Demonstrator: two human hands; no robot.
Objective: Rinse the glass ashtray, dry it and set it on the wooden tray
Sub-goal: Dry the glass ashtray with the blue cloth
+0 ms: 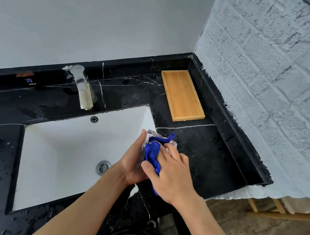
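The glass ashtray (151, 134) is held upright on its edge over the right rim of the sink, gripped from the left by my left hand (134, 160). My right hand (171, 174) presses a blue cloth (152, 153) into the ashtray's inside, and the cloth hides most of the glass. Only the ashtray's ribbed top rim and a bit of its right corner show. The wooden tray (182, 95) lies bare on the black counter at the back right, well apart from both hands.
A white rectangular sink (67, 152) with a metal drain (103, 167) sits in the wet black marble counter (203, 152). A chrome tap (82, 87) stands behind it. A grey brick wall (266, 90) bounds the counter on the right.
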